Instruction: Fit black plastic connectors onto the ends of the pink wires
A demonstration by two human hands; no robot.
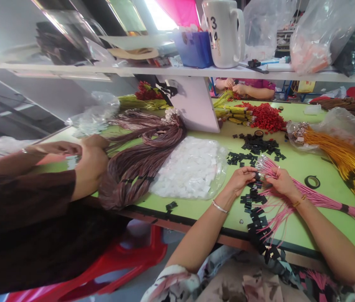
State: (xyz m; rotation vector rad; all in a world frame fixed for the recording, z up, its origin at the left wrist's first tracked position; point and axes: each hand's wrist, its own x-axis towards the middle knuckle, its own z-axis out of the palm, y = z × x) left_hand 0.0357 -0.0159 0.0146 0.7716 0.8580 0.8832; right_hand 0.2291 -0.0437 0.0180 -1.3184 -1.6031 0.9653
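Note:
My left hand (239,179) is pinched shut on a small black connector housing (255,177) above the green table (293,167). My right hand (280,181) is closed on the metal-tipped ends of a bundle of pink wires (319,197), held right against that housing. A string of finished black housings with pink wires (261,228) trails from my hands down over the table's front edge. Loose black housings (256,149) lie scattered just beyond my hands.
A bag of white parts (190,167) and brown wire bundles (139,159) lie left. A co-worker's hands (91,157) work at those bundles. Orange wires (338,153), red-tipped wires (264,116), a tape ring (312,181), a shelf with a mug (224,33). Another person's hands (238,87) opposite.

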